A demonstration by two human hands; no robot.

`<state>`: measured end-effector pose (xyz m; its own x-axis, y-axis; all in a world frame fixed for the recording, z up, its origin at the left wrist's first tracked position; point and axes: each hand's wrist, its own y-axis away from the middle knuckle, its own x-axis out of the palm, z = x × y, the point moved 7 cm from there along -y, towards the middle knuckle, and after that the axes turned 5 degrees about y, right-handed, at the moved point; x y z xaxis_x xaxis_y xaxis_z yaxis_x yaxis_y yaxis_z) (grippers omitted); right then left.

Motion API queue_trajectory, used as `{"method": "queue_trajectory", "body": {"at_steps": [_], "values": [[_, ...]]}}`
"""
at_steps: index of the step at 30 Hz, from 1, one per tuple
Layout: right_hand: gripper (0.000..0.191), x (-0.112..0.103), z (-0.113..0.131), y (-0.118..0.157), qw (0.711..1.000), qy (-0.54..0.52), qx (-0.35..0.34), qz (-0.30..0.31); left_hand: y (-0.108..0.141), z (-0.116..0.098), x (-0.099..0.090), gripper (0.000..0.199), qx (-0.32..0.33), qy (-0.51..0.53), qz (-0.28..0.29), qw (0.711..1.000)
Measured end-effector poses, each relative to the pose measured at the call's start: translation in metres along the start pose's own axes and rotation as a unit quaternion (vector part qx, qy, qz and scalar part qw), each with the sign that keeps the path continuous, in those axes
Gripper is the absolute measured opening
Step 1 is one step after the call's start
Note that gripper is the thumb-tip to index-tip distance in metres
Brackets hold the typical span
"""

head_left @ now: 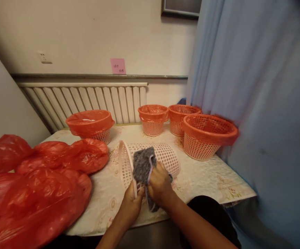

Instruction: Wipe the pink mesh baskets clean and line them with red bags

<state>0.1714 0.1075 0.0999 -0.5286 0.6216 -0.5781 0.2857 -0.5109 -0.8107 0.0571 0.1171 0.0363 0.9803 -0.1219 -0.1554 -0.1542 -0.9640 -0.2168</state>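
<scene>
A pale pink perforated plastic basket (165,152) lies on its side on the table, its wide rim facing left. My left hand (131,204) is closed on the near part of that rim, thumb on the outside. My right hand (160,183) grips a grey cloth (143,166) with a light purple edge and presses it against the basket's side. Part of the cloth hangs down below the fist. The cloth and my hands hide some of the basket's near wall.
Filled red plastic bags (43,197) heap at the left. One basket lined with red plastic (90,122) stands behind them. Several similar ones, such as the large lined basket (204,148), stand at the back right. A blue curtain (256,103) hangs along the right; a radiator (87,100) is behind.
</scene>
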Motion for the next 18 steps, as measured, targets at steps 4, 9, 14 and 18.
{"method": "queue_trajectory", "body": {"at_steps": [4,9,14,18], "values": [[0.023,0.003,0.022,0.003,0.999,0.01,-0.043,-0.007,0.005,0.006,0.002,0.037,0.015,-0.005,-0.009,1.0],[0.028,0.008,-0.025,-0.004,0.999,0.034,0.03,0.027,0.009,0.016,0.002,0.038,0.014,-0.012,-0.008,1.0],[0.041,0.0,-0.112,0.0,0.969,0.11,0.21,0.069,0.017,0.025,0.002,0.037,0.004,-0.043,0.004,0.999],[0.035,-0.009,-0.147,0.011,0.934,0.164,0.301,0.103,0.021,0.028,0.002,0.036,0.001,-0.05,0.017,0.999]]}}
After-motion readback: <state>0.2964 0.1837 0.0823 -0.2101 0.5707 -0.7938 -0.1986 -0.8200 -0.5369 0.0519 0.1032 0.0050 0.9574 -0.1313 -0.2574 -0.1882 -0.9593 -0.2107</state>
